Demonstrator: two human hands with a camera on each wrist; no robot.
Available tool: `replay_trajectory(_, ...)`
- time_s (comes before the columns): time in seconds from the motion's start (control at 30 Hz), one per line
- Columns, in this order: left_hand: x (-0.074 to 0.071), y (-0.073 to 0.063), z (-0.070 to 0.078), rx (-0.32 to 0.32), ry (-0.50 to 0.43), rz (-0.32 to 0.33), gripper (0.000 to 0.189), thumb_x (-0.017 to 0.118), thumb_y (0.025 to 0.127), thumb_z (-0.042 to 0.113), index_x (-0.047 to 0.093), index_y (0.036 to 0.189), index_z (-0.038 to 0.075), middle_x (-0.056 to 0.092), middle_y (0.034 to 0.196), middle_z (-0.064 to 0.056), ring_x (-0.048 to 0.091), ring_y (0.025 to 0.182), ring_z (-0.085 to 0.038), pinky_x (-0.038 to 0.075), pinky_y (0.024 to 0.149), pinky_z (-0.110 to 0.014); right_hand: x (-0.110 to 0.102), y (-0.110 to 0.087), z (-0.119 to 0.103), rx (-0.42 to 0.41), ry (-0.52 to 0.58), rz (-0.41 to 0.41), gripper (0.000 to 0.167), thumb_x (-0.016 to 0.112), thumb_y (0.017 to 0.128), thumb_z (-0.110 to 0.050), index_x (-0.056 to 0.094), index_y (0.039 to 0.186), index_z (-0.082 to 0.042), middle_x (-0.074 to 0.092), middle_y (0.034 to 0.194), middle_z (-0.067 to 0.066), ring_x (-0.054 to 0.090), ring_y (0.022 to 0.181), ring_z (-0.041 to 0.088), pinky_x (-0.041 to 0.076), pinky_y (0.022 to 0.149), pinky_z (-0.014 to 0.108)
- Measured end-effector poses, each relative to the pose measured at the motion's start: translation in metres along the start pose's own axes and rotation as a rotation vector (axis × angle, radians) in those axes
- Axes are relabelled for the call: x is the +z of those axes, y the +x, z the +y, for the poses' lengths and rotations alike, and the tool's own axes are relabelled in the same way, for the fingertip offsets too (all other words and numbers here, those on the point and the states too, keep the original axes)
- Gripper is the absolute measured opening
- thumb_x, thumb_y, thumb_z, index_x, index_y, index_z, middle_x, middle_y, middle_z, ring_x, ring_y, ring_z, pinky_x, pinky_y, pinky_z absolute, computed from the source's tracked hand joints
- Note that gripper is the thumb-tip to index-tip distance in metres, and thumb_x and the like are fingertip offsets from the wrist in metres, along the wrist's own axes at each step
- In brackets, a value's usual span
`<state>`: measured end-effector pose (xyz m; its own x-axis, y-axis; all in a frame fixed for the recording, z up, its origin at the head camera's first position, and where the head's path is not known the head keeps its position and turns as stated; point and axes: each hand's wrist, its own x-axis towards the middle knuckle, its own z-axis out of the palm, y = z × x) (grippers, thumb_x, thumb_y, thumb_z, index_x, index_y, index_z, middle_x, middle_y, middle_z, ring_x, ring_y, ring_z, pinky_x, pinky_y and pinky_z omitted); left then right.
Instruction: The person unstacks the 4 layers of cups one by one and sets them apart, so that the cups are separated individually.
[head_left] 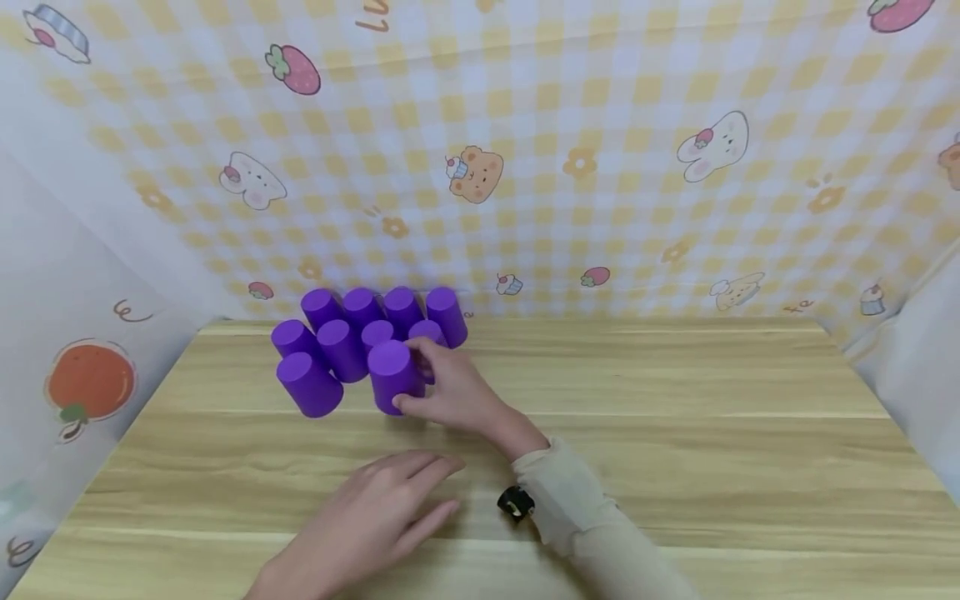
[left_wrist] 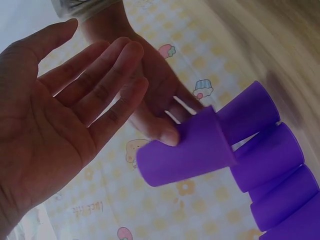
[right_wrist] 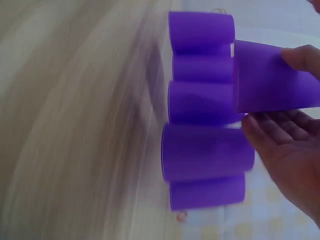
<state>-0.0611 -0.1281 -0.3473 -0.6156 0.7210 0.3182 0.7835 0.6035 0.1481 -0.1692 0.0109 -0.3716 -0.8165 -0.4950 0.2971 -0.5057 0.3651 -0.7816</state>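
Observation:
A purple cup (head_left: 390,379), bottom up, is gripped by my right hand (head_left: 463,390) between thumb and fingers. In the right wrist view this held cup (right_wrist: 265,77) is raised off the wooden table, its rim higher than the bases of some cups around it. Behind and to its left stand several more upside-down purple cups (head_left: 341,350) in rows. The nearest of these, a front-left cup (head_left: 309,385), stands apart from the held one. My left hand (head_left: 375,508) hovers near the table's front with relaxed fingers and holds nothing; the left wrist view shows its bare palm (left_wrist: 50,120).
The wooden table (head_left: 675,450) extends to both sides. A yellow checked cloth (head_left: 585,217) with cartoon prints hangs right behind the back row of cups. White printed cloth (head_left: 67,275) bounds the left side. A small black object (head_left: 516,503) sits by my right sleeve.

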Motion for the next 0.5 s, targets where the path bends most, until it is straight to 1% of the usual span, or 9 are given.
replay_trajectory(0.07, -0.001, -0.001, 0.0, 0.006, 0.006, 0.007, 0.033, 0.065, 0.087, 0.03, 0.064, 0.112, 0.009, 0.065, 0.101, 0.001, 0.062, 0.092, -0.014, 0.054, 0.078, -0.033, 0.007, 0.004, -0.002, 0.03, -0.033, -0.026, 0.058, 0.074, 0.076, -0.019, 0.048, 0.125, -0.005, 0.061, 0.111, 0.004, 0.057, 0.099, 0.01, 0.045, 0.084, 0.017)
replay_trajectory(0.17, -0.002, -0.001, 0.001, 0.021, 0.014, 0.017, 0.033, 0.063, 0.088, 0.031, 0.064, 0.112, 0.009, 0.065, 0.101, 0.0, 0.062, 0.092, -0.014, 0.054, 0.077, -0.033, 0.016, 0.01, -0.008, 0.048, -0.1, -0.063, 0.057, 0.075, 0.075, -0.023, 0.05, 0.124, -0.007, 0.062, 0.109, 0.002, 0.056, 0.097, 0.008, 0.045, 0.084, 0.016)
replay_trajectory(0.37, -0.003, -0.003, 0.002, 0.061, 0.015, 0.039, 0.029, 0.057, 0.092, 0.032, 0.063, 0.109, 0.009, 0.063, 0.101, 0.002, 0.06, 0.092, -0.012, 0.053, 0.077, -0.031, 0.037, 0.02, -0.012, 0.063, -0.163, -0.144, 0.055, 0.076, 0.076, -0.023, 0.051, 0.124, -0.009, 0.06, 0.115, 0.0, 0.055, 0.102, 0.006, 0.041, 0.087, 0.012)
replay_trajectory(0.5, -0.003, -0.004, 0.003, 0.079, 0.006, 0.054, 0.026, 0.055, 0.094, 0.031, 0.064, 0.105, 0.009, 0.062, 0.099, 0.003, 0.06, 0.091, -0.012, 0.053, 0.076, -0.032, 0.045, 0.023, -0.011, 0.076, -0.188, -0.158, 0.054, 0.075, 0.077, -0.024, 0.05, 0.123, -0.008, 0.058, 0.115, 0.0, 0.053, 0.102, 0.008, 0.04, 0.088, 0.013)
